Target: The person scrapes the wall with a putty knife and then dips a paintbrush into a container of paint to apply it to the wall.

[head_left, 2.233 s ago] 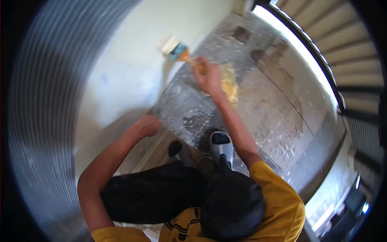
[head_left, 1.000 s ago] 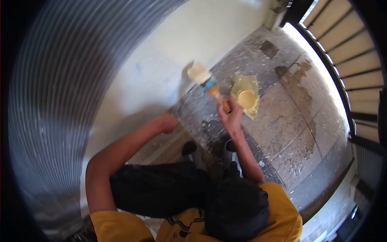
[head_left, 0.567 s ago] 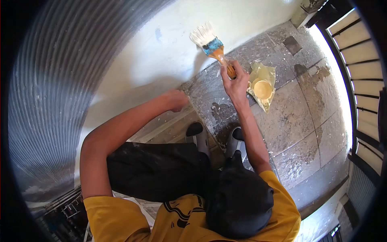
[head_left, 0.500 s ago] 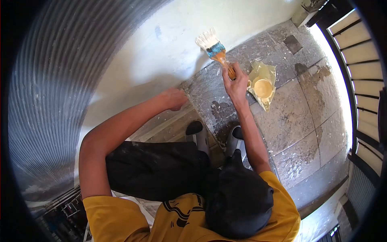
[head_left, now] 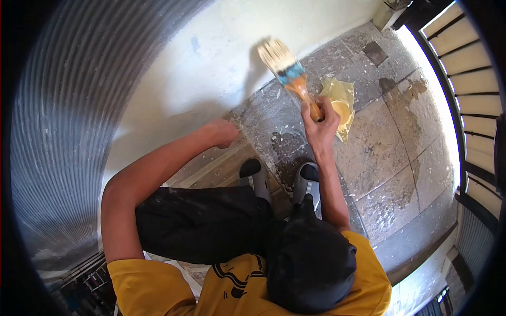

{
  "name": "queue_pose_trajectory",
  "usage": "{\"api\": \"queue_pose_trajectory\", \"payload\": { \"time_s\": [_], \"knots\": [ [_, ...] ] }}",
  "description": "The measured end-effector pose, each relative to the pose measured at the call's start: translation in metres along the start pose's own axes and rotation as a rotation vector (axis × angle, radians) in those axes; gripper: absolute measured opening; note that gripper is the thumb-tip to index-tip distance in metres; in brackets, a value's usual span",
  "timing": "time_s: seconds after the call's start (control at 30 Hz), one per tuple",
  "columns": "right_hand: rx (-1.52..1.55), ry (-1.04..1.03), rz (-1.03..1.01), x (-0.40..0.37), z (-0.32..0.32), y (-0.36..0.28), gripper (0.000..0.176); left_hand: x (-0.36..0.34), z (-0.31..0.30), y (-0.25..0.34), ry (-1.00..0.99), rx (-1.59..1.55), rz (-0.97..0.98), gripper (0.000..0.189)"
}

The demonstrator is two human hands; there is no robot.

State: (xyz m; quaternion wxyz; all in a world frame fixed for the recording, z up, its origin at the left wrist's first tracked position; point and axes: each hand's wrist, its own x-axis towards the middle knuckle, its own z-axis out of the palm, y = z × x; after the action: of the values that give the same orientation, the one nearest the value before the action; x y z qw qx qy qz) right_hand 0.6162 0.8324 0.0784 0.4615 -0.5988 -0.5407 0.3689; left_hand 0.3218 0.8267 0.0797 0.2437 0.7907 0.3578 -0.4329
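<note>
My right hand [head_left: 321, 124] is closed round the wooden handle of a wide paintbrush [head_left: 299, 84]. Blue shows on the brush's ferrule, and its bristles are coated in cream paint. The bristles point up and left toward the pale wall [head_left: 221, 52], where the brush casts a shadow; contact with the wall cannot be made out. Partly behind my right hand, a round tub of cream paint [head_left: 341, 111] sits on a yellowish plastic sheet or bag [head_left: 341, 90] on the floor. My left hand [head_left: 224, 132] is a loose fist near the wall's foot, with nothing visible in it.
Corrugated metal sheeting [head_left: 68, 131] rises on the left. Paint-spattered tiles [head_left: 379, 158] cover the floor, with wood-look planks [head_left: 216, 174] by my feet. A barred gate [head_left: 472, 105] stands at the right. My grey shoes [head_left: 254, 176] are below my hands.
My right hand and the paintbrush have shifted right and slightly down in view, and the hand now covers part of the paint tub. My left hand stays closed and has barely moved.
</note>
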Motion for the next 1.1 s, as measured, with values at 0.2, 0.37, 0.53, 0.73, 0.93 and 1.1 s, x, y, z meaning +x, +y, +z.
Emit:
{"api": "queue_pose_trajectory", "payload": {
  "time_s": [0.2, 0.37, 0.53, 0.73, 0.93, 1.1],
  "knots": [
    [0.153, 0.06, -0.332, 0.034, 0.031, -0.04, 0.02, 0.006, -0.013, 0.003, -0.01, 0.039, -0.042, 0.016],
    [0.087, -0.017, -0.21, 0.037, 0.068, 0.03, 0.019, -0.001, -0.011, 0.002, 0.053, -0.01, -0.016, 0.015],
    [-0.077, -0.029, -0.169, 0.024, 0.079, 0.088, 0.02, 0.0, -0.004, 0.0, 0.008, 0.01, -0.02, 0.015],
    [-0.234, -0.044, -0.06, 0.008, 0.045, 0.08, 0.026, 0.003, -0.014, 0.003, 0.046, 0.015, -0.014, 0.015],
    [0.016, 0.007, -0.004, -0.004, 0.001, -0.011, 0.022, -0.003, -0.007, 0.003, 0.041, -0.001, -0.008, 0.015],
    [0.211, 0.052, -0.279, 0.02, 0.007, -0.08, 0.02, 0.006, -0.011, 0.002, -0.032, 0.007, -0.045, 0.016]
  ]
}}
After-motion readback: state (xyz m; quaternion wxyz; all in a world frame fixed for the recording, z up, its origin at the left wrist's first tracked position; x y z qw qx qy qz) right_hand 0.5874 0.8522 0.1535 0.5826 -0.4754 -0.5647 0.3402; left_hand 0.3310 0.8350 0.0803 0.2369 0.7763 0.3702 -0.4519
